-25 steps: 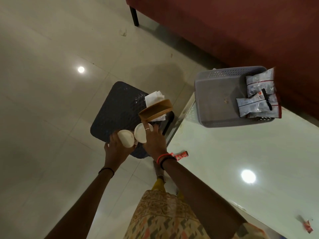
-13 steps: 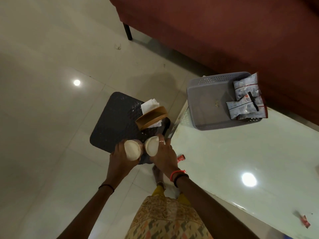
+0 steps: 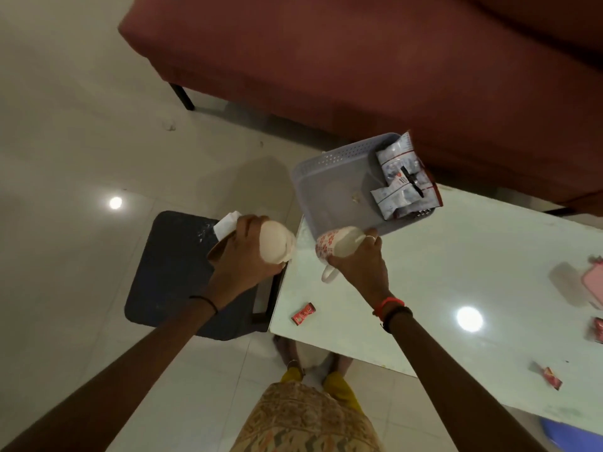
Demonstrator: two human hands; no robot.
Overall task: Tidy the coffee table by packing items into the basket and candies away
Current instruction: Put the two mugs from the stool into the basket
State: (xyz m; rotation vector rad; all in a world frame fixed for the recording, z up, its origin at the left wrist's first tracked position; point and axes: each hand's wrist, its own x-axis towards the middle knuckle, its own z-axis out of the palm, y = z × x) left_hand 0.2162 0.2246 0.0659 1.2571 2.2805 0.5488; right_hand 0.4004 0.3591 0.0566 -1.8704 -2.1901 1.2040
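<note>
My left hand [image 3: 243, 256] grips a cream cup [image 3: 275, 243] over the edge between the dark stool [image 3: 169, 272] and the white coffee table [image 3: 456, 275]. My right hand [image 3: 362, 265] holds a second cup [image 3: 339, 247], white with red flowers, its handle hanging down, just at the near rim of the grey basket [image 3: 329, 187]. Snack packets [image 3: 401, 181] lie in the basket's right end. A red candy [image 3: 303, 313] rests on the table near its left corner; two more candies [image 3: 551, 377] lie at the right.
A brown holder with white napkins [image 3: 225, 226] stands on the stool behind my left hand. A red sofa [image 3: 359, 66] runs along the far side. A pink object [image 3: 592, 282] sits at the table's right edge. My feet are below the table corner.
Both hands lifted the cups off the stool and carried them right, toward the table. The right cup now reaches the basket rim. The view shifted right.
</note>
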